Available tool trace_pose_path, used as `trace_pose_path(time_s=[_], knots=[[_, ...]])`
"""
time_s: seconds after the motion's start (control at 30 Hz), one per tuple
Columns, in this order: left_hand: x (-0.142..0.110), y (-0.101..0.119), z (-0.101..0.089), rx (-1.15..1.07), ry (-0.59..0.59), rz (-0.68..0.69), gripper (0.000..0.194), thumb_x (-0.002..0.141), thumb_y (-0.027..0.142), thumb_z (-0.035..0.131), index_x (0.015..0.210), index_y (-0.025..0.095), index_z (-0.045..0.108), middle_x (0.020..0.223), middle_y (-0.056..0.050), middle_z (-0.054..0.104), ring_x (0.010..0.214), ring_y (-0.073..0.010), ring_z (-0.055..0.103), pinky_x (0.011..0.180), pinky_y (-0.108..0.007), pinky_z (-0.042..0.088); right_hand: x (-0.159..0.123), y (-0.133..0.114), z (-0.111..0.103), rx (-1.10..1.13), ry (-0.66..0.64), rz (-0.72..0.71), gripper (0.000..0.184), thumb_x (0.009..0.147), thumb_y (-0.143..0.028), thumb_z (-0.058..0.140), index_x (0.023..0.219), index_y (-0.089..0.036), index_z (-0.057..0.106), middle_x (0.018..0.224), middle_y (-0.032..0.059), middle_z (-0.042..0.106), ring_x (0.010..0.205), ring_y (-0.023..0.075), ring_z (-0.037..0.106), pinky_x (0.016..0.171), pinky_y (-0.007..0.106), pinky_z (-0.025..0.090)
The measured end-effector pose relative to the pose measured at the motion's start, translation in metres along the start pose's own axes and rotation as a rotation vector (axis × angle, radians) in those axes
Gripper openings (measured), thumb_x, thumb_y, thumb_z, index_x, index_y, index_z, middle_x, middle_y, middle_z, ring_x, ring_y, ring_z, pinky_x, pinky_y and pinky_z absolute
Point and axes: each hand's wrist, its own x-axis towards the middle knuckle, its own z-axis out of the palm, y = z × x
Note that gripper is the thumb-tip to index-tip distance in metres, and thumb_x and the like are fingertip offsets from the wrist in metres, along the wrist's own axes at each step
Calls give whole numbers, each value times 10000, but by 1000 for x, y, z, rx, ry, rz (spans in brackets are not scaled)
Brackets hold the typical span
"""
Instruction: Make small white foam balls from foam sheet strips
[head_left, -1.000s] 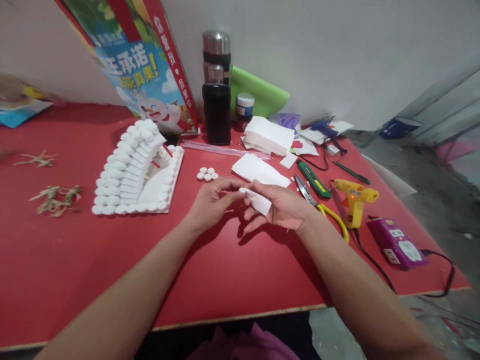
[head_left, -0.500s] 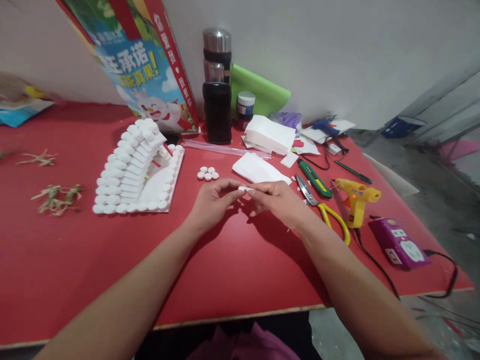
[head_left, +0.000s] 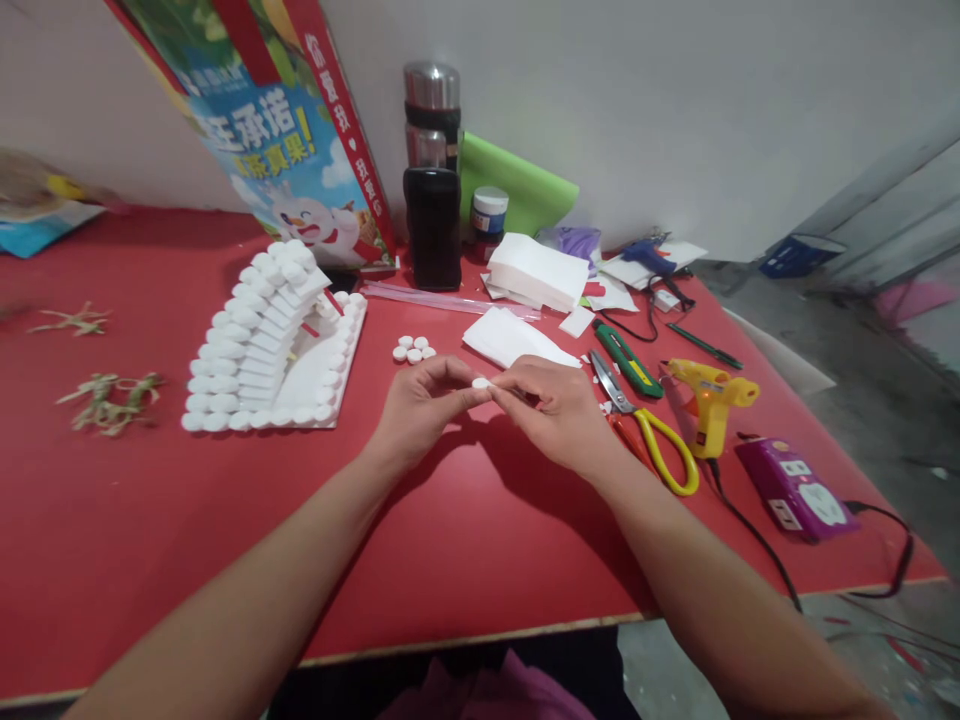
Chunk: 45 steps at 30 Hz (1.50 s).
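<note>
A small white disc (head_left: 481,383) is pinched between the fingertips of my left hand (head_left: 427,408) and my right hand (head_left: 551,405), a little above the red table. Both hands are closed, thumbs toward each other. Just beyond my left hand, several similar white discs (head_left: 413,348) lie in a small cluster. Farther left stands a white model (head_left: 259,345) with curved steps, edged by rows of the same discs on a flat white base. Folded white sheets (head_left: 517,338) lie behind my right hand.
To the right are scissors (head_left: 664,450), a green utility knife (head_left: 628,360), a yellow glue gun (head_left: 709,395) and a purple power block (head_left: 795,490) with cables. A black phone-like object (head_left: 433,228), a flask (head_left: 433,90) and a printed bag (head_left: 292,150) stand behind. Twisted straw figures (head_left: 112,400) lie left.
The white disc has tilted, so its round face shows more. My right hand's fingers have drawn in around its edge, and the hand has shifted slightly. The view has moved a little.
</note>
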Motion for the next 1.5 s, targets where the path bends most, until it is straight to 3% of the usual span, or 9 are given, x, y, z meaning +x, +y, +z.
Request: trace_pose_path(time_s=[0.17, 0.53, 0.63, 0.7, 0.83, 0.97, 1.07, 1.3, 1.5], knots=[[1, 6, -4, 20, -76, -1, 255, 664, 295, 944, 857, 193, 812, 772, -18, 719, 713, -168, 681, 690, -310, 572, 1, 0, -8, 75, -51, -23, 202, 1011, -272, 626, 876, -222, 768, 792, 30, 698, 721, 158, 622, 688, 301, 460], [0, 1, 3, 165, 8, 77, 148, 788, 326, 856, 897, 226, 870, 912, -64, 800, 873, -216, 712, 859, -355, 565, 0, 5, 7, -2, 66, 46, 197, 993, -255, 635, 861, -205, 773, 809, 48, 720, 734, 169, 639, 704, 307, 476], [2, -2, 2, 223, 39, 142, 108, 820, 321, 814, 871, 234, 850, 898, -50, 801, 858, -224, 715, 849, -364, 570, 2, 4, 8, -2, 46, 155, 193, 970, -293, 662, 833, -202, 764, 804, 65, 714, 771, 196, 657, 747, 336, 509], [4, -3, 2, 260, 47, 189, 95, 853, 307, 773, 874, 239, 836, 890, -43, 793, 845, -222, 709, 833, -363, 565, 5, 3, 5, 200, -27, 364, 212, 971, -342, 674, 839, -193, 746, 800, 71, 725, 749, 204, 688, 736, 350, 559], [5, -1, 0, 328, -15, 259, 124, 894, 291, 707, 914, 244, 820, 929, -48, 776, 882, -224, 701, 876, -369, 552, 11, 8, -2, 936, -238, 818, 379, 1057, -509, 534, 1058, -165, 692, 873, 104, 775, 678, 208, 748, 659, 385, 657], [6, 0, -2, 362, -40, 279, 139, 895, 288, 689, 932, 230, 810, 988, -61, 779, 939, -230, 700, 934, -376, 538, 12, 15, -4, 1226, -350, 917, 330, 1089, -408, 499, 1079, -127, 672, 861, 100, 762, 653, 171, 718, 595, 333, 668], [7, -1, -3, 357, -49, 299, 129, 890, 280, 702, 931, 229, 813, 990, -61, 782, 945, -227, 703, 943, -374, 530, 10, 13, -4, 1224, -300, 878, 226, 1016, -355, 652, 1002, -132, 688, 814, 36, 691, 606, 126, 622, 560, 323, 671], [6, -1, -3, 311, -4, 241, 115, 874, 330, 765, 907, 238, 826, 954, -56, 789, 896, -226, 709, 888, -373, 548, 7, 2, -3, 1029, -229, 687, 360, 856, -492, 820, 811, -160, 691, 752, -32, 519, 577, 80, 456, 616, 331, 654], [4, -2, 0, 218, 55, 116, 147, 803, 354, 829, 885, 232, 836, 925, -55, 797, 875, -231, 717, 835, -373, 584, 4, 2, 2, 441, -162, 533, 346, 988, -474, 630, 776, -203, 669, 551, -38, 554, 548, 158, 643, 597, 296, 513]])
